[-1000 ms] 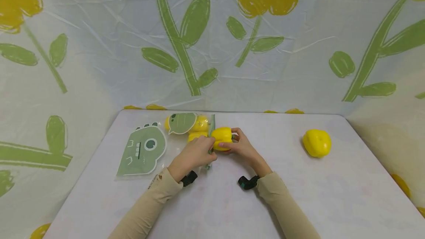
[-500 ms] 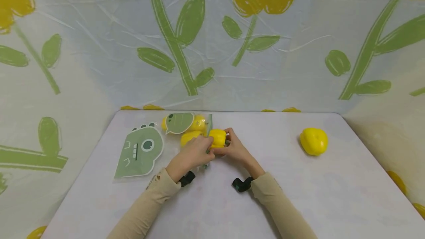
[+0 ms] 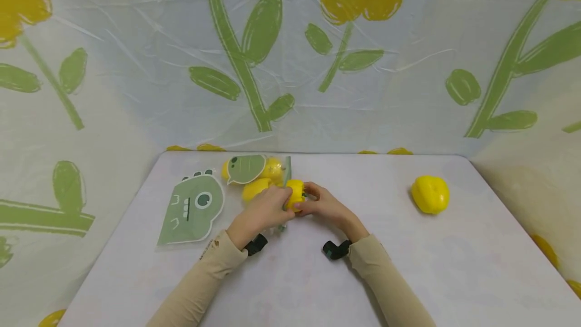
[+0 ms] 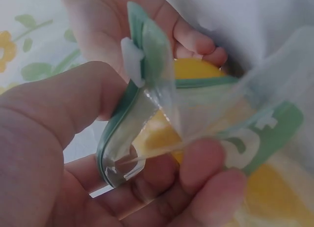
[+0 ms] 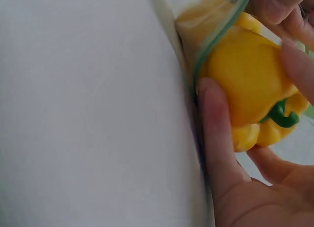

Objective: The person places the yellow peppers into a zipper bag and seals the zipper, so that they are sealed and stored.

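A clear zip bag (image 3: 246,169) with green cartoon print lies at the back of the table, yellow pieces showing through its plastic. My left hand (image 3: 265,207) pinches the bag's edge near its green zip rim (image 4: 117,120), and the mouth gapes in the left wrist view. A yellow bell pepper (image 5: 249,72) with a curved green stem sits partly through that mouth, stem end outward. Around its stem end, my right hand (image 3: 330,210) grips it with thumb and fingers. My left fingers hide part of the bag and pepper from above.
Flat on the table's left side lies another clear bag (image 3: 194,211) printed with a green one-eyed monster. A second yellow bell pepper (image 3: 430,194) stands alone at the right. Behind the white tabletop (image 3: 290,286) hangs a flower-printed cloth (image 3: 172,110).
The bell pepper has moved left, deeper into the bag, with my right hand following. My right fingers have shifted toward its stem end. My left hand keeps its pinch on the bag.
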{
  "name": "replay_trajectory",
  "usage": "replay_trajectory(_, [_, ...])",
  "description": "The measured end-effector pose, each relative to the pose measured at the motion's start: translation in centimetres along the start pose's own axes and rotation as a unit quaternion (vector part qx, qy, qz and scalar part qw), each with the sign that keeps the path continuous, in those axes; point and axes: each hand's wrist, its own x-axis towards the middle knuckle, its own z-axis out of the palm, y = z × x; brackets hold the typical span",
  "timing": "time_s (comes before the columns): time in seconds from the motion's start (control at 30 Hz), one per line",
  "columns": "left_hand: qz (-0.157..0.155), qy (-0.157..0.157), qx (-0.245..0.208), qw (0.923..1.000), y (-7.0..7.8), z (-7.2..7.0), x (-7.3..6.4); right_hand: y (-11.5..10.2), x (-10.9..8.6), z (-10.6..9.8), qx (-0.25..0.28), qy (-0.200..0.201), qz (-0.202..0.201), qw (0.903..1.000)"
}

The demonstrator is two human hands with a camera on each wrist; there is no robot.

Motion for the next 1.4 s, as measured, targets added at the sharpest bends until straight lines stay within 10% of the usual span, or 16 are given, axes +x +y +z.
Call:
replay_trajectory(0.73, [0.022,0.019,-0.007,0.9995,0.1,0.1,0.0,0.1,0.2,0.6,-0.047,-0.025,-0.062,0.9966])
replay_trajectory(1.1, [0.019,0.010,-0.009,0.9997,0.1,0.2,0.0,0.9,0.3,0.7,0.036,0.020,-0.065,0.9970])
replay_trajectory(1.4, [0.029,0.017,-0.008,0.9994,0.1,0.3,0.0,1.0,0.4,0.8,-0.021,-0.005,-0.103,0.9944])
